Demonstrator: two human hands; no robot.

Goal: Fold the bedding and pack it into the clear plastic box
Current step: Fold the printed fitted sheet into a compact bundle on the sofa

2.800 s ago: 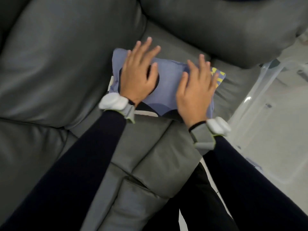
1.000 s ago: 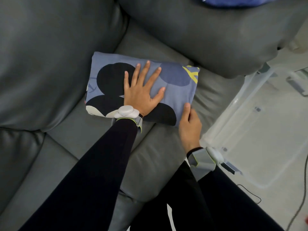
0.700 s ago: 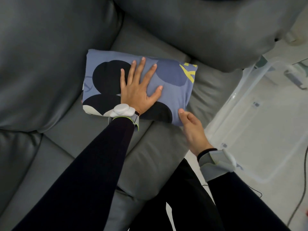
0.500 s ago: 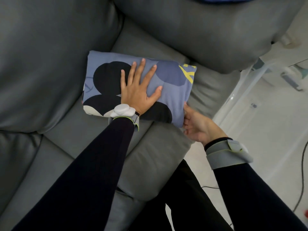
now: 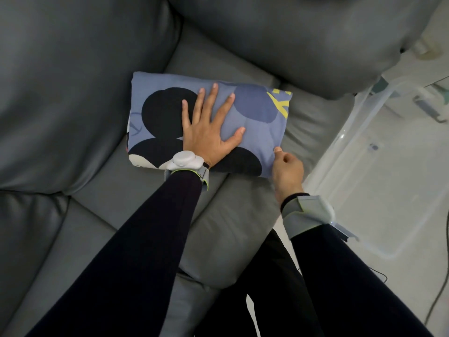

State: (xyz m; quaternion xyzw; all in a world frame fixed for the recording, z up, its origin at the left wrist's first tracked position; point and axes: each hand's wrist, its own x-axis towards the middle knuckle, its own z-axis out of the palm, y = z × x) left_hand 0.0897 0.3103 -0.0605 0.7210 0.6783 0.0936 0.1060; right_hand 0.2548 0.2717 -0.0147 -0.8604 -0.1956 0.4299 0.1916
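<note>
The folded bedding [image 5: 257, 113], blue with black circles and a yellow mark, lies as a compact rectangle on the grey sofa seat. My left hand [image 5: 209, 135] presses flat on its middle, fingers spread. My right hand [image 5: 288, 169] sits at the bundle's near right corner, fingers curled onto the edge of the cloth. The clear plastic box [image 5: 379, 171] stands on the floor to the right of the sofa, open on top, with nothing visible inside.
Grey leather sofa [image 5: 73, 93] with a back cushion to the left and a big armrest cushion [image 5: 303, 40] behind the bedding. A thin cable [image 5: 437, 295] runs over the pale floor at the lower right.
My right hand left the top of the bundle and came to its near right corner, where its fingers curled on the edge. My left hand stayed flat on the bedding.
</note>
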